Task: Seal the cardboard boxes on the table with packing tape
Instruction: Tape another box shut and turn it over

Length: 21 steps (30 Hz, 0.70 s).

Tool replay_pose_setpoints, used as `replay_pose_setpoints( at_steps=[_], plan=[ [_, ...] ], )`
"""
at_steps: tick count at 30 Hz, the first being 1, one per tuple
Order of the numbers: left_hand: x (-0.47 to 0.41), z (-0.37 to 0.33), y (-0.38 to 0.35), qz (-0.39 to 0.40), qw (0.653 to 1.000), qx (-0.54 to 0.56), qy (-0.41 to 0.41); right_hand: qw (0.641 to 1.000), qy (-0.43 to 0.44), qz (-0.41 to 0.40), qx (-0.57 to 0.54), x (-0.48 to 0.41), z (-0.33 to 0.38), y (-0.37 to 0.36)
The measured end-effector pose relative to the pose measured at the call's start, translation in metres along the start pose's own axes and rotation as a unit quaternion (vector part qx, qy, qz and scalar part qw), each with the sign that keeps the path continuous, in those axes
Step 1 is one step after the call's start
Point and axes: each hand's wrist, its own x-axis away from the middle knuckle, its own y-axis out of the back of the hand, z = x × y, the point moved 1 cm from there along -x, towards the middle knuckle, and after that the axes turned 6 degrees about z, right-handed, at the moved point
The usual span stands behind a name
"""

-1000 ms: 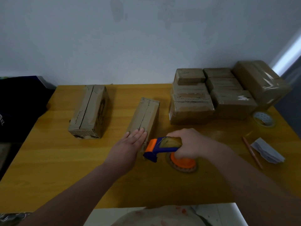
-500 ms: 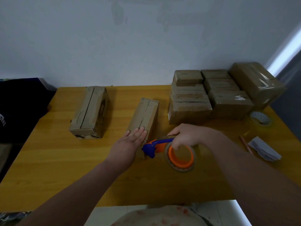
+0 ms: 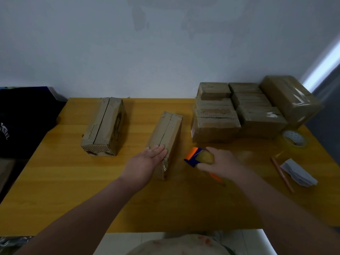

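Cardboard middle box [image 3: 166, 133], top seam untaped, lies on the desk [image 3: 73, 190] with the left hand [image 3: 145, 162] flat on its near end, the right hand [image 3: 219, 161] gripping the tape dispenser [image 3: 193, 157] just beside it; next, likely, the dispenser must reach that seam.

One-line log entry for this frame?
left hand: flat on middle box | right hand: grips tape dispenser, right of box

Matt cardboard boxes [image 3: 163, 137]; glossy wooden table [image 3: 73, 190]; plastic dispenser [image 3: 195, 157].

right hand [image 3: 219, 161] has swung the tape dispenser [image 3: 197, 157] rightward, away from the box [image 3: 165, 137]
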Motion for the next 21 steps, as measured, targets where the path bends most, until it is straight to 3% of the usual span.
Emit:
replay_pose_setpoints(
  at_steps=[4, 9, 12, 17, 21],
  plan=[
    [0.001, 0.007, 0.011, -0.038, 0.999, 0.001, 0.003, 0.999, -0.028, -0.027, 0.017, -0.010, -0.013, -0.014],
    [-0.019, 0.004, 0.064, -0.049, 0.996, 0.029, 0.068, 0.996, -0.057, 0.054, 0.047, -0.012, -0.023, -0.024],
    [-0.037, 0.006, 0.100, -0.040, 0.993, 0.039, 0.101, 0.994, -0.039, 0.051, 0.084, -0.011, -0.018, -0.022],
    [-0.050, 0.011, 0.136, 0.033, 0.997, 0.029, 0.062, 0.991, 0.089, -0.095, -0.007, -0.001, 0.022, 0.009],
    [-0.054, 0.002, 0.129, 0.125, 0.988, 0.084, 0.020, 0.967, 0.190, -0.050, -0.161, 0.010, 0.055, 0.019]
  ],
)
